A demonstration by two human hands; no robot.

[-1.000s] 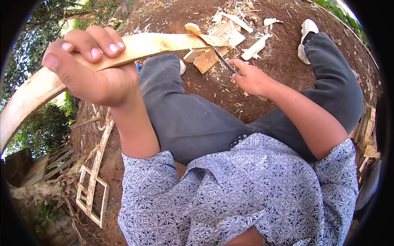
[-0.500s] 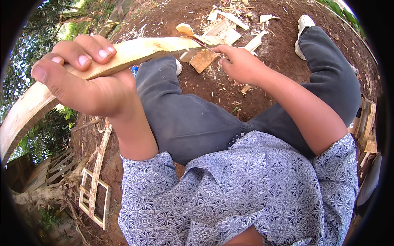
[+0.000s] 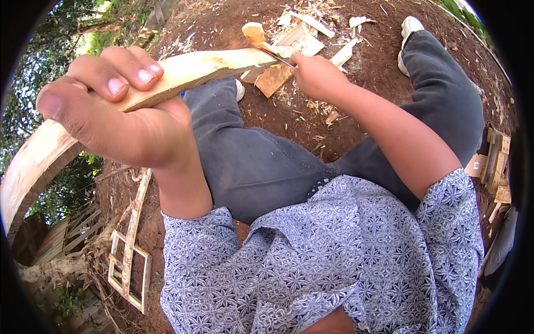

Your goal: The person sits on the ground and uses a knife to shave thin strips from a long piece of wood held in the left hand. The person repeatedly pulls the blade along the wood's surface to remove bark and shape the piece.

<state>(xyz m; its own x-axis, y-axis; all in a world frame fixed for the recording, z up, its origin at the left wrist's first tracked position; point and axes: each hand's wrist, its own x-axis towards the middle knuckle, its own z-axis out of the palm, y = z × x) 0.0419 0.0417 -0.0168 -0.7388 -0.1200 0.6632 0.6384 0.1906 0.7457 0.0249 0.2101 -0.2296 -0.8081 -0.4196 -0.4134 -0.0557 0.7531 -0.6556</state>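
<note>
A long, pale, curved piece of wood (image 3: pixel 206 62) runs from the left edge across to the ground in front of me. My left hand (image 3: pixel 119 111) is wrapped round it, thumb on the near side and fingers over the top. My right hand (image 3: pixel 317 77) is closed on a thin dark blade (image 3: pixel 277 57), seen nearly edge-on, its handle hidden in the fist. The blade meets the wood close to its far end. A pale wood chip (image 3: pixel 254 34) stands up there beside the blade. Under that end lies a brown wood block (image 3: pixel 272 79).
Chips and split offcuts (image 3: pixel 300 42) litter the brown soil (image 3: pixel 367 100) ahead. My legs in dark trousers (image 3: pixel 261 161) are spread on either side. At left lies a wooden frame (image 3: pixel 129 273) with a long slat; at right, stacked wood pieces (image 3: pixel 495 161).
My right hand and the blade have shifted slightly up and left along the wood. The pale chip stands taller. My left hand keeps its hold, dipping a little with the wood's near end.
</note>
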